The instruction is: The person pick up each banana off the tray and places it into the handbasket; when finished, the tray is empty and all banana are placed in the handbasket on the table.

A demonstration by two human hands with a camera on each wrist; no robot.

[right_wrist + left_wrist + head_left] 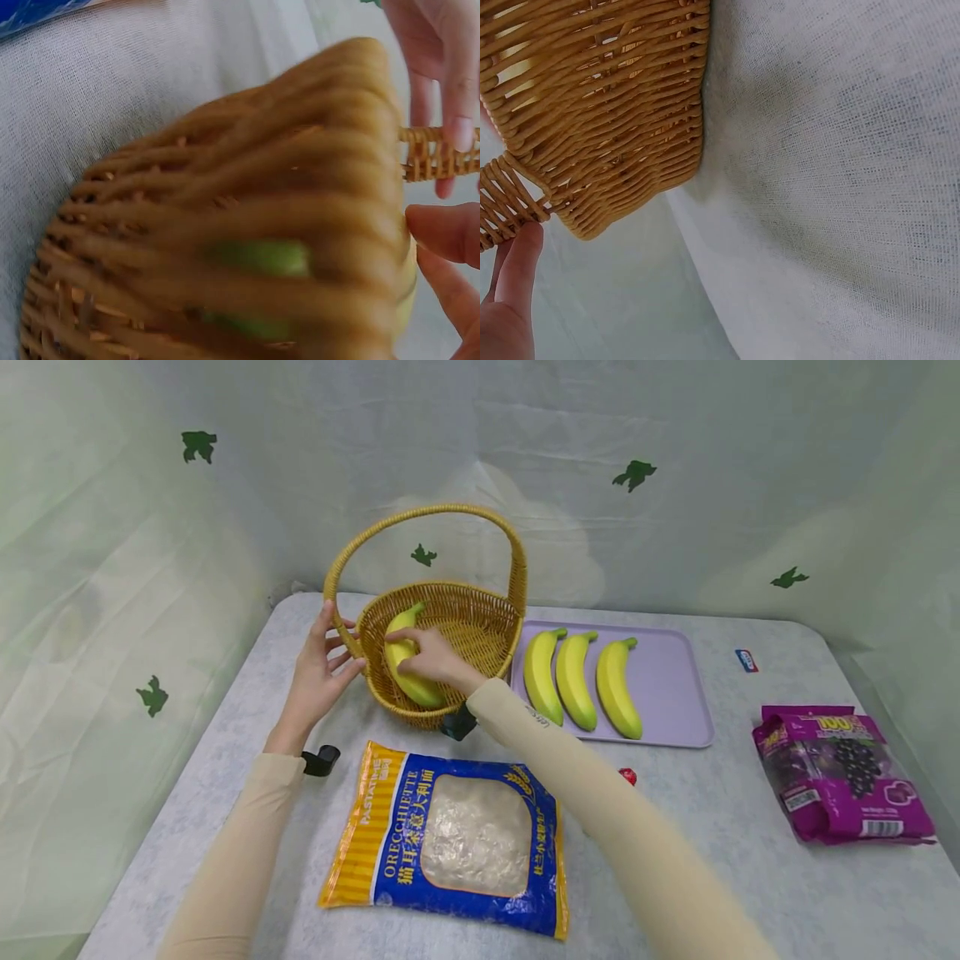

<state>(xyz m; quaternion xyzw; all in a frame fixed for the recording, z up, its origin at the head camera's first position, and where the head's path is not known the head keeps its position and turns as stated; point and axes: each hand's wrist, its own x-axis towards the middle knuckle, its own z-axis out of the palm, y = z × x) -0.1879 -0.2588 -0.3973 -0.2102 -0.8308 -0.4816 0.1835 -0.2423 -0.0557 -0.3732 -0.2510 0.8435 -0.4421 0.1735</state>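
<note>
A wicker basket [480, 614] with a tall hoop handle stands at the back of the table. Inside it a yellow-green banana [420, 693] leans on the left wall. My right hand [423, 652] reaches over the rim and grips this banana around its middle. My left hand [330, 652] pinches the foot of the handle at the basket's left side, fingers above and thumb below. In the right wrist view the weave [225, 225] is blurred, the banana [262, 259] shows green through it, and the left hand's fingers [442, 82] lie on the handle. The left wrist view shows the basket's wall [607, 112].
A lilac tray [675, 693] right of the basket carries three more bananas [573, 672]. A blue and yellow pasta bag [457, 835] lies flat in front. A purple grape packet [840, 777] lies at the right edge. White cloth walls enclose the table.
</note>
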